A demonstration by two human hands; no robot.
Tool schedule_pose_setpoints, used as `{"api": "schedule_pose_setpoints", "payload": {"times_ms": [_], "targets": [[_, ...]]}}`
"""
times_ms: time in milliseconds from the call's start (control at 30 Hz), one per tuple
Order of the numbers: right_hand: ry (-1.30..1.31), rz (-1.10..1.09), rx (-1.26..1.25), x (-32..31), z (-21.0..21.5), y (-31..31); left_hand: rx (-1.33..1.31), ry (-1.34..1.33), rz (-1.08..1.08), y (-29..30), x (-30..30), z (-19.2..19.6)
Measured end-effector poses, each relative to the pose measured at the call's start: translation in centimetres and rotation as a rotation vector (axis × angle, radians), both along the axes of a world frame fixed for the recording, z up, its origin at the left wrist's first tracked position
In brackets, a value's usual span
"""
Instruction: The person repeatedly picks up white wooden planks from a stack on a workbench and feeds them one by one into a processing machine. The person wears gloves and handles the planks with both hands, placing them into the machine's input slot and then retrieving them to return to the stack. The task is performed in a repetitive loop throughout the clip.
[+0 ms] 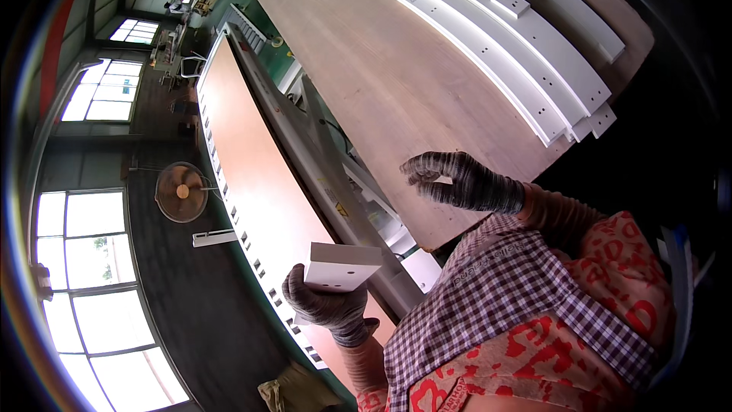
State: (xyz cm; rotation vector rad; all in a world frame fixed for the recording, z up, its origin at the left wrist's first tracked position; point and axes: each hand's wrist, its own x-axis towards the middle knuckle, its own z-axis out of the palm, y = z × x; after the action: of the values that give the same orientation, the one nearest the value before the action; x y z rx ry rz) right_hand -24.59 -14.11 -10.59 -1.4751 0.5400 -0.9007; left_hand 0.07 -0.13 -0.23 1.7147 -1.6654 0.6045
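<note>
My left hand (324, 307), in a grey striped knit glove, is closed around a short, thick white board piece (345, 265). Small dark holes show in the face of the piece turned toward me. It is held up over the edge of a long tan surface (248, 133). My right hand (465, 181), in a similar glove, hovers over the near end of a brown wooden table (366, 76). Its fingers are bent and its thumb stands apart from them. A small pale spot shows between thumb and fingers; whether it is an object or a gap I cannot make out.
Long white drilled boards (488, 49) lie side by side along the table's right part, with a small white block (509, 4) on top. A grey machine rail (305, 160) runs between table and tan surface. Farther left are a round fan (181, 191) and windows (99, 259).
</note>
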Motion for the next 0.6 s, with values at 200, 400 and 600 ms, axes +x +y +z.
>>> {"api": "schedule_pose_setpoints", "payload": {"times_ms": [200,400,600], "targets": [[-0.555,0.292,0.026,-0.5,8.5,1.7,-0.1,-0.071,-0.097,-2.7,-3.8,3.3],[-0.77,0.236,-0.373,0.4,18.4,3.9,-0.261,0.364,-0.524,-8.2,-4.1,7.1],[-0.341,-0.395,-0.841,0.1,21.8,4.3,-0.41,0.482,-0.796,-15.7,-3.6,7.7]]}}
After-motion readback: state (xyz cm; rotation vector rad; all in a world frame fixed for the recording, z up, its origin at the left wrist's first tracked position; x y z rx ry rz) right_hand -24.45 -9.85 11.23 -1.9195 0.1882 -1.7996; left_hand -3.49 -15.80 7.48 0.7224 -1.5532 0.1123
